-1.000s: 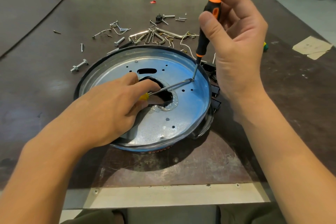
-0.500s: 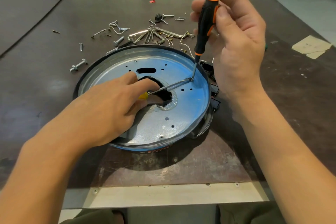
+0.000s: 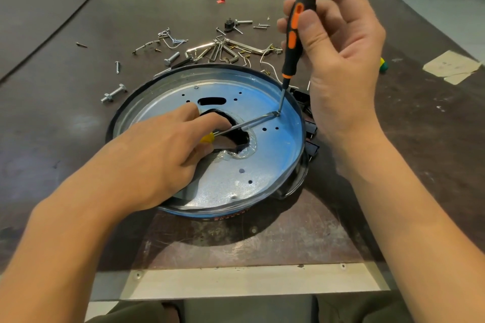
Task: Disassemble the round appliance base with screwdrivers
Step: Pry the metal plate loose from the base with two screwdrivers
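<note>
The round silver metal appliance base with a black rim (image 3: 231, 178) is lying flat on the dark brown table (image 3: 65, 113), right in front of the person. The right hand (image 3: 341, 65) is pinching the black and orange screwdriver (image 3: 294, 42) by its handle, between thumb and fingers. That tool is standing almost straight up, leaning a little. The left hand (image 3: 157, 155) is curling round the yellow-handled screwdriver with a silver shaft (image 3: 249, 123). That tool is lying low, pointing from the middle hole out toward the right.

Both tips are meeting at one spot on the far right side of the base. I cannot tell what is under the tips. The right hand is nearer to it, so I think that hand is doing the turning.

The raised rim is sitting just beside the tips, so there is little room to the right. The pile of loose silver screws and bolts (image 3: 210, 50) is lying behind the base. Above the handle there is open room.
</note>
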